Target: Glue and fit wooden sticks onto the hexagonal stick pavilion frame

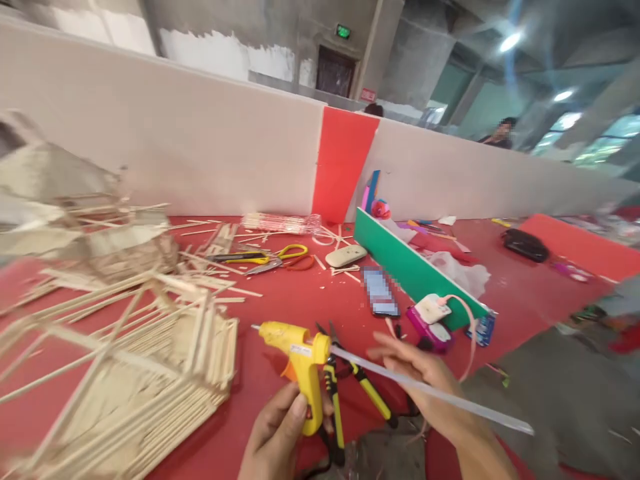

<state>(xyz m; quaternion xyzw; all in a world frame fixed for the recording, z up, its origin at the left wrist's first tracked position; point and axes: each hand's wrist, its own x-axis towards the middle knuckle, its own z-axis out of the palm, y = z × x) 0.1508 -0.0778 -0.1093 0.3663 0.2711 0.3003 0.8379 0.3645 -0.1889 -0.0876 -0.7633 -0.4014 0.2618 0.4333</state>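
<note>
My left hand is closed around the handle of a yellow hot glue gun, its nozzle pointing left. A long translucent glue stick sticks out of the gun's back and slants down to the right. Beside it my right hand has its fingers stretched out and apart, gripping nothing; the stick passes in front of it. Behind the gun lie pliers with yellow and black handles. To the left stands a model built of thin wooden sticks, partly blurred.
Yellow-handled scissors, a computer mouse, a phone and bagged sticks lie on the red table. A green board stands at the right, near a purple power strip with a white charger. A white partition runs behind.
</note>
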